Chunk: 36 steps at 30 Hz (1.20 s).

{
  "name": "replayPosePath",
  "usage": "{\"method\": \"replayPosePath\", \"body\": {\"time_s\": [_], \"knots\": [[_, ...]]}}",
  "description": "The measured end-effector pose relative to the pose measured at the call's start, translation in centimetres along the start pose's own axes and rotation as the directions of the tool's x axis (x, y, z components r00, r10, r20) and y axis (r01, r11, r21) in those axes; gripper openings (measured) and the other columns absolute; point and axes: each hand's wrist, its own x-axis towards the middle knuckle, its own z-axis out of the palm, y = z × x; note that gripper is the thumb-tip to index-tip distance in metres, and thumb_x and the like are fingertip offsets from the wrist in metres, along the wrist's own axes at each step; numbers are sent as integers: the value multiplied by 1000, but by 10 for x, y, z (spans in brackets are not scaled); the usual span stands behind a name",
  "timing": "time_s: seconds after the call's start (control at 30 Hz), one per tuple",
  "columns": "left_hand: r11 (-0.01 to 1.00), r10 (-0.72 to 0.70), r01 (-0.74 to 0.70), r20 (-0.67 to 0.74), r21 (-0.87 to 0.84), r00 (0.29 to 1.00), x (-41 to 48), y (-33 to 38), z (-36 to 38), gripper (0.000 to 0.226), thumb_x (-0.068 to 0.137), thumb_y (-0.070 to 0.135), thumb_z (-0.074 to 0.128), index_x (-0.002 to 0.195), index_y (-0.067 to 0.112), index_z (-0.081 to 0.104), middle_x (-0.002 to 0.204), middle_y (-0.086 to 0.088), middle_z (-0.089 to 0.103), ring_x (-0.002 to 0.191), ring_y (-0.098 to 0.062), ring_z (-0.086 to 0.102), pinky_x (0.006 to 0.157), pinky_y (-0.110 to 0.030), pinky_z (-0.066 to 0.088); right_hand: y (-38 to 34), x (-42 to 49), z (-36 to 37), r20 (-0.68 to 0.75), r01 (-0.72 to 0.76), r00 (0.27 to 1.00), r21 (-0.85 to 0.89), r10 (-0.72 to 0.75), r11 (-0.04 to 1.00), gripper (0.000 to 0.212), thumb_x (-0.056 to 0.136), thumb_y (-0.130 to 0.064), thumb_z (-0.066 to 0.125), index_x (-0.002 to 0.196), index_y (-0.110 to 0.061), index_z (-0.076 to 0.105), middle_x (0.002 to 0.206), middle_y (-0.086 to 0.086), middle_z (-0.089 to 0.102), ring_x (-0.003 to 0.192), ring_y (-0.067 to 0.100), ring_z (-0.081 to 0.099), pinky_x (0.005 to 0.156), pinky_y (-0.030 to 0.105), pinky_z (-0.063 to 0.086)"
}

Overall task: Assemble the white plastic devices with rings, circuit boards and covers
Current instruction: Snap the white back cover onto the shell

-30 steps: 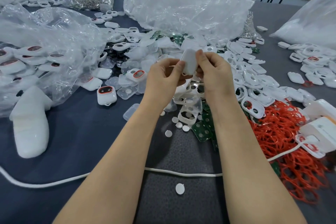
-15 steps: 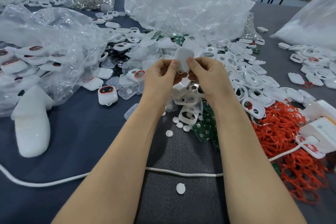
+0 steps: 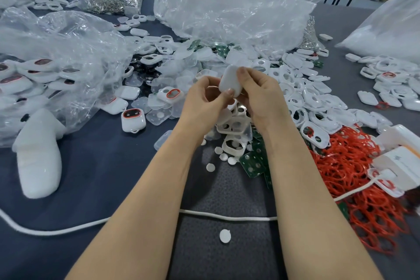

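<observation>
Both hands hold one white plastic device [image 3: 228, 79] above the middle of the table, its smooth back facing me. My left hand [image 3: 204, 102] pinches its lower edge with the thumb. My right hand [image 3: 261, 95] grips its right side, thumb pressed on the top. Below the hands lie white frames [image 3: 234, 143] and green circuit boards [image 3: 253, 163]. A heap of red rings [image 3: 354, 173] spreads at the right. A finished device with a red ring [image 3: 133, 120] sits to the left.
Clear plastic bags [image 3: 227, 11] bulge at the back and left, one holding finished devices [image 3: 27, 77]. White covers [image 3: 313, 98] are strewn right of the hands. A white cord [image 3: 227, 217] crosses the near table. A white foam piece [image 3: 38, 157] lies left; white boxes [image 3: 400, 159] lie right.
The device has turned and tilted between my fingers. Both hands have shifted slightly left and lower, and my right thumb now presses on its upper end.
</observation>
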Motion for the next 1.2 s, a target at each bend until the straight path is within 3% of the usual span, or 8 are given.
{"method": "replayPosePath", "body": {"time_s": [0.13,0.33,0.47,0.77,0.87,0.97,1.07,1.2], "knots": [[995,2,0,20,-95,1000,-1,4,0,5,95,13,59,91,12,61,80,-2,71,71,-9,70,69,-20,57,-1,-1,-1,-34,18,999,50,-16,999,19,98,-18,52,89,-11,67,91,9,65,86,19,64,78,28,57],[979,150,-140,-54,150,987,0,6,-3,11,96,14,57,85,14,58,80,-2,68,75,-13,68,82,-32,56,-1,-2,-1,49,34,998,45,-36,998,13,97,-17,54,94,-17,66,96,4,67,88,14,65,79,27,56],[940,190,-171,-35,295,981,0,3,0,14,97,19,57,101,7,63,91,-6,70,87,-19,67,87,-40,53,1,-2,-4,90,92,992,-90,-83,992,8,94,-19,59,96,-16,66,95,6,66,88,18,62,85,34,54],[995,16,-17,-13,-99,1000,1,3,-3,5,95,21,61,92,21,65,77,7,71,72,-4,67,75,-23,58,-1,-6,1,13,143,990,-80,-142,987,9,92,-25,63,92,-17,67,98,14,68,92,23,63,91,42,53],[983,185,-184,-106,25,977,2,3,-2,7,95,15,60,95,21,63,84,4,69,80,-7,66,78,-24,55,-4,-7,1,38,126,992,-93,-123,988,16,92,-34,61,99,-24,70,104,10,68,93,19,64,81,31,57],[934,332,-300,-162,196,929,3,3,-3,21,94,5,56,100,24,64,100,5,67,98,-8,63,90,-23,50,-5,-7,0,29,71,997,-170,-67,983,24,94,-44,53,95,-28,71,80,-1,69,68,8,61,62,19,51],[955,284,-262,-180,140,942,4,3,-1,32,94,-4,47,102,21,64,114,5,63,111,-7,60,97,-21,49,-3,-5,0,40,30,999,-59,-27,998,11,95,-17,58,103,-18,66,77,3,67,61,8,64,62,20,52],[983,82,-109,-177,-151,981,7,3,-2,19,101,12,48,117,16,56,105,-4,68,95,-11,68,80,-21,55,0,-4,-1,33,86,996,-107,-83,991,21,92,-6,61,109,-16,58,95,7,68,73,8,70,67,20,54]]}}
